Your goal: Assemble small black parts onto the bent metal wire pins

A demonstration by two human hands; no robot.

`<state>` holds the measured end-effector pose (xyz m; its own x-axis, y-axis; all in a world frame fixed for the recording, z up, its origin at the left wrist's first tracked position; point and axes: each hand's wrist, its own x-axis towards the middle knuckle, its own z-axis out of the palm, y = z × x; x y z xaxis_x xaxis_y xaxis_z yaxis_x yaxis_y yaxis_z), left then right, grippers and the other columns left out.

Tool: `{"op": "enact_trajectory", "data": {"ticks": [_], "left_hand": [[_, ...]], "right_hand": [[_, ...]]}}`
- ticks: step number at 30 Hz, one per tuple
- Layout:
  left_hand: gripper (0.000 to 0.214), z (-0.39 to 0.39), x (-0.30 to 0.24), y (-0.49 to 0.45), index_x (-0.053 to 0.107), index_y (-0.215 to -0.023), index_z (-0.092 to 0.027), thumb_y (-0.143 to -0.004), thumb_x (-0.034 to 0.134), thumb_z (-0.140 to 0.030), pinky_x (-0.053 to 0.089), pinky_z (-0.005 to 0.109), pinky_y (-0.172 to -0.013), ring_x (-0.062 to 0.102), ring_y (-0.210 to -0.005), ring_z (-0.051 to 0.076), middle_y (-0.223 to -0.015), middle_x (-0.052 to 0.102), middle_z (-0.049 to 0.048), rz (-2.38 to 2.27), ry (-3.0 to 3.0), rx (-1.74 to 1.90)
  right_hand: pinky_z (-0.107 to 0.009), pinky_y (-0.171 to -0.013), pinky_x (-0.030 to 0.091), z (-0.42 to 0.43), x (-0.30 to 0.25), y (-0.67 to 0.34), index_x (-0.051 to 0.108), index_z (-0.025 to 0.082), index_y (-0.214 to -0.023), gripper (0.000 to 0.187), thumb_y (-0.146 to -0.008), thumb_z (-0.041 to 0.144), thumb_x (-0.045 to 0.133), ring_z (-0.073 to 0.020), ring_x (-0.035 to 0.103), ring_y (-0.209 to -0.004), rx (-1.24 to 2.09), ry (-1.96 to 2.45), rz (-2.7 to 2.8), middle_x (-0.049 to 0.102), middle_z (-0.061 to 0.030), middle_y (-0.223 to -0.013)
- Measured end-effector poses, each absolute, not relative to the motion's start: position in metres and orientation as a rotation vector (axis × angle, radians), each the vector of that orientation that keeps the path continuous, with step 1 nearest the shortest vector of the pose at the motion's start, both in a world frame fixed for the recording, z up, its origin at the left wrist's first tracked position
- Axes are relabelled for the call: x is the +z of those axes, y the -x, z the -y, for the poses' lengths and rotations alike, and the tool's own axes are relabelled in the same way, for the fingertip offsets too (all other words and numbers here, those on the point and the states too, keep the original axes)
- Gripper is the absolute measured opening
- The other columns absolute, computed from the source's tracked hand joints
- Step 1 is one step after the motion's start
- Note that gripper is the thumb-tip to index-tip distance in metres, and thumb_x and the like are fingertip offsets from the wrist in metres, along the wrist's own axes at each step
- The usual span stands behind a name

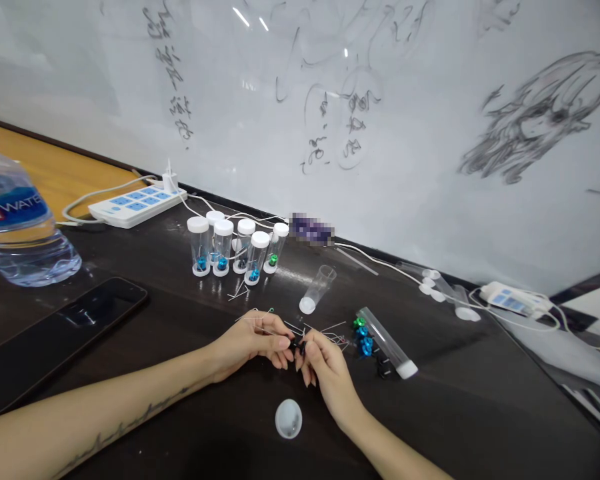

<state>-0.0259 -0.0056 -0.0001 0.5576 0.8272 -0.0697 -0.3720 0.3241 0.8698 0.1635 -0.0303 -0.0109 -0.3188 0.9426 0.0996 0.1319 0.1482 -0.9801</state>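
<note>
My left hand (253, 343) and my right hand (325, 367) meet over the dark table (180, 400), fingers pinched together on a small black part (297, 346) held between them. Thin metal pins (325, 331) lie scattered just behind the hands. Small blue and green beads (363, 337) sit to the right beside a clear tube (387, 341) lying on its side. A loose white cap (289, 419) rests in front of my hands.
Several capped vials (230, 247) with coloured beads stand behind. An open tube (318, 289) lies near them. A phone (55, 333) and water bottle (20, 230) are left, a power strip (137, 205) at back, a whiteboard wall beyond.
</note>
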Motion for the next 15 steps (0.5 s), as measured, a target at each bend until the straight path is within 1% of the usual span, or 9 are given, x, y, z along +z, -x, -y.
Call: {"op": "enact_trajectory", "data": {"ticks": [2, 6, 9, 12, 14, 15], "left_hand": [[0.017, 0.0052, -0.0008, 0.0261, 0.069, -0.085, -0.009, -0.073, 0.075, -0.019, 0.054, 0.023, -0.058, 0.067, -0.058, 0.014, -0.07, 0.075, 0.0107, -0.57, -0.945, 0.845], [0.014, 0.0036, -0.0029, 0.026, 0.069, -0.085, -0.009, -0.075, 0.072, -0.017, 0.054, 0.023, -0.059, 0.068, -0.06, 0.014, -0.071, 0.075, 0.0097, -0.542, -0.942, 0.865], [0.012, 0.0032, -0.0037, 0.026, 0.069, -0.084, -0.009, -0.076, 0.072, -0.016, 0.054, 0.022, -0.058, 0.068, -0.059, 0.014, -0.071, 0.075, 0.0093, -0.537, -0.938, 0.87], [0.012, 0.0039, -0.0038, 0.0265, 0.068, -0.084, -0.009, -0.076, 0.072, -0.017, 0.054, 0.022, -0.058, 0.068, -0.059, 0.014, -0.07, 0.075, 0.0093, -0.535, -0.937, 0.866], [0.013, 0.0045, -0.0037, 0.0269, 0.068, -0.085, -0.009, -0.076, 0.072, -0.018, 0.054, 0.022, -0.058, 0.068, -0.059, 0.014, -0.07, 0.075, 0.0096, -0.542, -0.94, 0.856], [0.014, 0.0048, -0.0036, 0.0272, 0.068, -0.085, -0.009, -0.075, 0.073, -0.018, 0.054, 0.022, -0.058, 0.068, -0.058, 0.014, -0.069, 0.075, 0.0097, -0.548, -0.944, 0.85]], "right_hand": [[-0.021, -0.045, 0.031, 0.0307, -0.0104, -0.1631, 0.05, 0.017, -0.073, 0.036, -0.095, 0.045, 0.047, -0.0073, 0.042, -0.043, 1.257, 1.074, 1.633, 0.051, 0.0034, -0.06], [-0.02, -0.043, 0.028, 0.0322, -0.0111, -0.1626, 0.05, 0.019, -0.087, 0.023, -0.091, 0.041, 0.056, -0.0079, 0.039, -0.043, 1.258, 1.081, 1.594, 0.044, 0.0076, -0.056], [-0.02, -0.043, 0.028, 0.0324, -0.0125, -0.1626, 0.049, 0.021, -0.093, 0.023, -0.088, 0.039, 0.062, -0.0086, 0.04, -0.043, 1.262, 1.075, 1.567, 0.044, 0.008, -0.057], [-0.019, -0.042, 0.028, 0.0319, -0.0123, -0.1626, 0.05, 0.021, -0.092, 0.023, -0.086, 0.039, 0.064, -0.0083, 0.04, -0.044, 1.259, 1.069, 1.56, 0.044, 0.0079, -0.058], [-0.019, -0.042, 0.026, 0.0314, -0.0108, -0.1627, 0.051, 0.019, -0.086, 0.023, -0.089, 0.04, 0.06, -0.0072, 0.039, -0.043, 1.263, 1.068, 1.584, 0.047, 0.0066, -0.058], [-0.02, -0.042, 0.026, 0.0312, -0.0097, -0.1627, 0.051, 0.018, -0.081, 0.026, -0.092, 0.041, 0.056, -0.0067, 0.038, -0.042, 1.263, 1.072, 1.608, 0.048, 0.0056, -0.058]]}}
